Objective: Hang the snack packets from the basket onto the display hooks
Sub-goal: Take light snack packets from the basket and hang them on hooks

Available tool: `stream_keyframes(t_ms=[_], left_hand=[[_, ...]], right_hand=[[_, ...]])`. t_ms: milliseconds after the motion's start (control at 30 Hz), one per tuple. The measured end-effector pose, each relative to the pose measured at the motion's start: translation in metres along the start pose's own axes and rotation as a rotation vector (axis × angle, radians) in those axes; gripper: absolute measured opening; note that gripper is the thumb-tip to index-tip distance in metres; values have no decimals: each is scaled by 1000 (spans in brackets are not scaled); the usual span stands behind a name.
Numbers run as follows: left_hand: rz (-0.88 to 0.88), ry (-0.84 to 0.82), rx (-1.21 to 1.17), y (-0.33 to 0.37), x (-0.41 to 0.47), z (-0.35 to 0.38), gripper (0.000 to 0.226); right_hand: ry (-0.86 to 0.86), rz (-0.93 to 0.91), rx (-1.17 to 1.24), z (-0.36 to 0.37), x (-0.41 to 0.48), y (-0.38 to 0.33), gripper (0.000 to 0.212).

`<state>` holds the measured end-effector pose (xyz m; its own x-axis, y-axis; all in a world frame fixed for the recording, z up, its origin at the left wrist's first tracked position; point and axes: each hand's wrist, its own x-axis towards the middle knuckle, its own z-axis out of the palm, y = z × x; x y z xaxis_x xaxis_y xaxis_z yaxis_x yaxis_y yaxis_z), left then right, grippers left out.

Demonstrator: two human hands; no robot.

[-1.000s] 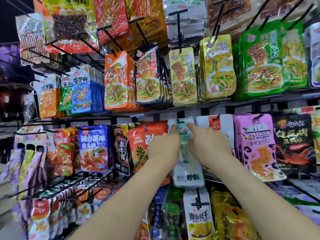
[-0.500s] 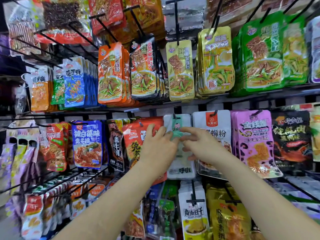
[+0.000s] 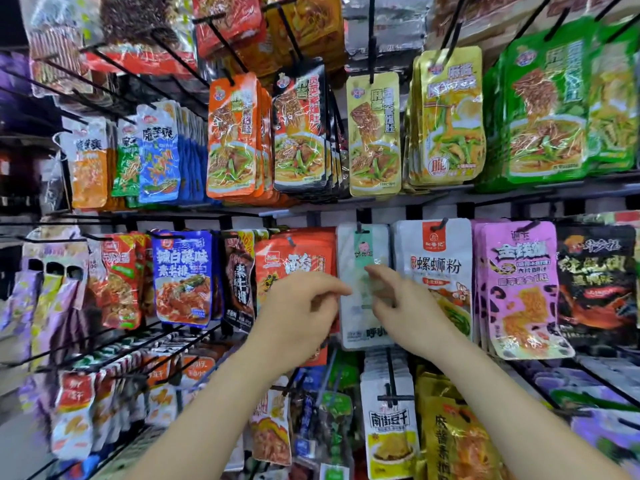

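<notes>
A white and pale-green snack packet (image 3: pixel 362 244) hangs on a black display hook (image 3: pixel 359 226) in the middle row of the rack. My left hand (image 3: pixel 301 306) hovers just left of the packet's lower half, fingers loosely curled and holding nothing. My right hand (image 3: pixel 398 299) is in front of the packet's right side, fingers spread, fingertips close to its face. Neither hand grips the packet. The basket is out of view.
Full hooks surround the packet: an orange pack (image 3: pixel 294 261) to its left, a white noodle pack (image 3: pixel 434 268) and a purple pack (image 3: pixel 519 289) to its right. Long black hooks (image 3: pixel 114 344) jut out at the lower left. More packets hang above and below.
Both hands have let go of the white packet and drawn back down and towards me. The packet now hangs by itself on its hook.
</notes>
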<state>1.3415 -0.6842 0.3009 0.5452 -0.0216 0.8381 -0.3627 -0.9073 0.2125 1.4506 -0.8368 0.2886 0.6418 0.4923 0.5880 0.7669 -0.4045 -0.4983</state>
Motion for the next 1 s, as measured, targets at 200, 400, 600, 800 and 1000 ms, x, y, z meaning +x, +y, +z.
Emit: stream_keyframes(t_ms=[200,400,600,800,1000], left_hand=[[-257,41,-317,0,-40,-35,22],[-270,-18,-373,-9,-95,-71,18],[-226,-246,-300,-23,-187,-103,32],[-285,-527,-240,-27,-276,-109,24],[-336,-744,-157,-28,-365,-98,20]], right_hand=[[214,39,204,-8,-37,-23,34],[179,-23,166,1,-99,-84,28],[-24,39,-76,45,-181,-122,16],[-279,180,-217,110,-281,-127,19],[-488,384,-210,161,-368,-105,25]])
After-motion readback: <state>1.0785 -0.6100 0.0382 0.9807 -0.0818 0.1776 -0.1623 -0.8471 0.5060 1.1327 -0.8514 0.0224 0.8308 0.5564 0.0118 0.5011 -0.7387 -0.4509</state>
